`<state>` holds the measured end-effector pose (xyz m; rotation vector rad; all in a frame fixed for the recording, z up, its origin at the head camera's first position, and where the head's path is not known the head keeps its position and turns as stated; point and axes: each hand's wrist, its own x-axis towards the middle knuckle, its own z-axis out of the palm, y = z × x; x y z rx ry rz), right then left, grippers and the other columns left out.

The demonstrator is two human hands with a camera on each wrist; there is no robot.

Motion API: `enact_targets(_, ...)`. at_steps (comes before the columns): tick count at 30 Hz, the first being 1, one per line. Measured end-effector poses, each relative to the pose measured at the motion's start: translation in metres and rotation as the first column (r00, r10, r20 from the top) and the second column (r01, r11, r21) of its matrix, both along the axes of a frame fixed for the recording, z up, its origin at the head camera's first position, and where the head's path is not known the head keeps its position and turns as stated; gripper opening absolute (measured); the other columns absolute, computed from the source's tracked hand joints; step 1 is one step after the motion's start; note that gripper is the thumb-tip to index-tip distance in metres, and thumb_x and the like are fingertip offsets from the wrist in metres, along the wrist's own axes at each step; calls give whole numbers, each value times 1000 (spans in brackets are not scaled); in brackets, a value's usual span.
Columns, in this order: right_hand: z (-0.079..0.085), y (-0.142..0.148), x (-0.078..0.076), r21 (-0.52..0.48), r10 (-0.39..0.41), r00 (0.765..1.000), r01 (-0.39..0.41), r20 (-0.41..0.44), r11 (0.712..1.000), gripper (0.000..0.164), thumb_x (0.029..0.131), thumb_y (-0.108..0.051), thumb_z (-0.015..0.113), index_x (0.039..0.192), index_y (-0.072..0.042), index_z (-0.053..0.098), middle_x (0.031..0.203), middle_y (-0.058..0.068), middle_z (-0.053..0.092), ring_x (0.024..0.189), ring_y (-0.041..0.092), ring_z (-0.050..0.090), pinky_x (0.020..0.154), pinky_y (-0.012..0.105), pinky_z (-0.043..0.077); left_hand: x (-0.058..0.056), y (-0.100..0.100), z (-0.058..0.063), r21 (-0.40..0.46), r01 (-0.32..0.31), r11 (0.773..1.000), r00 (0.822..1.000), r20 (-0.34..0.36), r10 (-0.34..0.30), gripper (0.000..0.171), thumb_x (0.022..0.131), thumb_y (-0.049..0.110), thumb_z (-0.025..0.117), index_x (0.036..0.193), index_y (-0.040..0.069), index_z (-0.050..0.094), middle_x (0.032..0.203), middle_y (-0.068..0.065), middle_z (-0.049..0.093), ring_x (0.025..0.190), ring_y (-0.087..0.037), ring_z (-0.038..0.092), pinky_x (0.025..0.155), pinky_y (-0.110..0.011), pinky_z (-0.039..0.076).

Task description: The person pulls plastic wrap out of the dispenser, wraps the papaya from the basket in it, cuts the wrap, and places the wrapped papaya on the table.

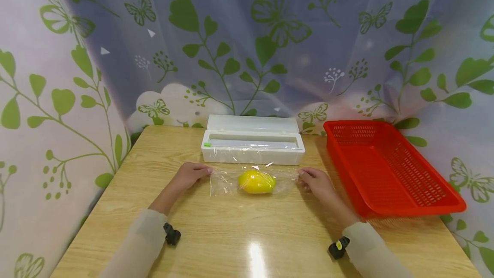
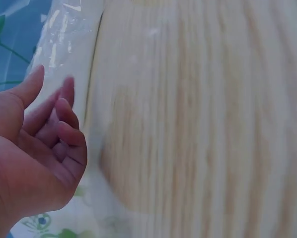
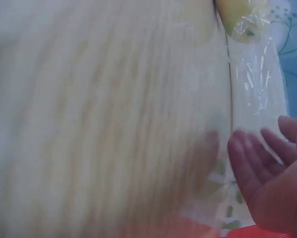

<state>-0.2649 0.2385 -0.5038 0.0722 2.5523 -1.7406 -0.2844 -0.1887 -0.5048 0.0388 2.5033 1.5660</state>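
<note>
Sleeves (image 1: 133,248), two; left hand (image 1: 190,176), right hand (image 1: 318,183), thumbs parted from fingers, at opposite ends of film (image 1: 226,181); yellow fruit (image 1: 256,182), film-covered, between them; white box (image 1: 252,156), behind; red basket (image 1: 413,212), right.

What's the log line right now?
wrap: over yellow fruit | left hand: at wrap's left end | right hand: at its right end | white box: open

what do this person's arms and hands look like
Both sleeves are long and pale beige. A small black device sits near each cuff, the right one bearing a yellow-green mark. The left hand and right hand wear no gloves.
</note>
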Motion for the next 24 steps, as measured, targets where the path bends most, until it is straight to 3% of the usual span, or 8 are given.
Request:
enact_targets(4,10,-4,13,230,18,979,30,-203,973,30,102,-14,61,123,6,66,110,23,68,87,25,66,68,28,54,14,-5,11,-54,-61,997,993,-105,55,44,99,37,65,131,6,67,122,-12,70,103,-26,63,79,-35,53)
enact_targets(7,23,-15,27,358,107,931,27,-348,933,25,100,-13,64,120,1,68,117,18,67,97,29,66,76,36,57,32,4,26,-62,-136,989,967,-226,119,39,99,34,67,128,7,68,120,-11,70,105,-27,64,80,-36,54)
enact_targets(9,31,-25,36,420,195,891,-6,-409,908,23,98,-13,66,118,-3,69,117,13,67,99,28,67,80,40,59,45,19,36,-58,-132,990,946,-305,109,32,99,28,67,123,8,70,113,-9,72,99,-25,65,78,-35,55)
enact_targets(11,36,-36,41,477,275,853,-36,-443,878,22,96,-14,69,116,-6,71,117,7,69,102,25,68,83,41,59,56,38,43,-71,-80,994,925,-377,47,26,98,21,68,121,8,72,111,-7,72,96,-22,66,79,-35,56)
enact_targets(14,36,-52,43,545,368,808,-70,-460,835,27,92,-14,74,119,-9,71,122,4,69,111,25,67,91,43,57,65,69,46,-156,36,987,885,-454,-104,27,97,18,68,123,10,71,119,-5,70,106,-22,66,90,-39,56)
enact_targets(20,23,-72,36,628,487,744,-116,-458,769,41,85,-13,81,124,-8,70,127,6,69,121,27,64,99,44,53,57,107,35,-361,174,916,788,-507,-349,30,96,13,69,125,7,69,128,-7,68,123,-26,61,103,-42,51)
enact_targets(21,21,-73,34,640,502,735,-121,-456,759,42,85,-14,81,124,-8,70,127,6,69,120,27,64,100,43,53,55,110,33,-385,178,906,777,-509,-369,29,96,12,69,124,6,69,127,-7,68,122,-26,62,102,-41,52)
enact_targets(24,18,-77,32,652,524,731,-145,-437,745,41,85,-16,81,124,-8,71,127,6,69,120,27,65,100,43,53,49,113,28,-419,176,890,781,-491,-386,28,96,12,69,124,6,70,127,-7,68,122,-26,61,103,-39,52)
